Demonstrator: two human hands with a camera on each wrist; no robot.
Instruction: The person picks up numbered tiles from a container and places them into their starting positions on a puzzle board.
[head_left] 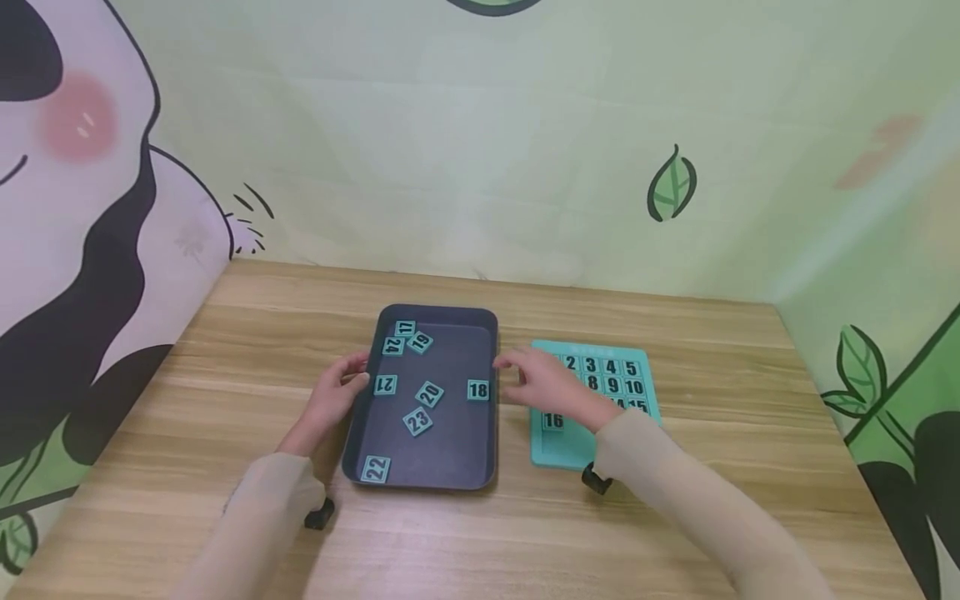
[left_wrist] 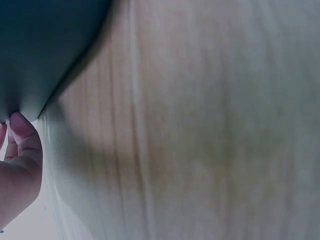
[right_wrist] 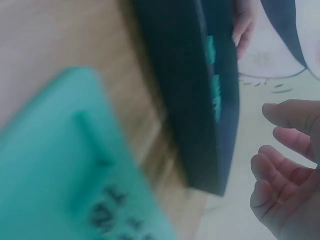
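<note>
The left hand (head_left: 335, 398) touches the left rim of the dark tray (head_left: 450, 475) with its fingers relaxed; it grips nothing. The tray lies near the middle of the wooden surface (head_left: 240, 333). Inside it lie loose number tiles: 22 (head_left: 375, 469) at the near left corner, 21 (head_left: 385, 384) by the left rim, 23 (head_left: 417, 421) and 20 (head_left: 429, 394) in the middle, 18 (head_left: 477, 390) by the right rim. The right hand (head_left: 551, 387) hovers between the tray and the green number board (head_left: 558, 454), fingers loosely spread and holding nothing. The board lies just right of the tray, tile 16 (head_left: 552, 422) in it
</note>
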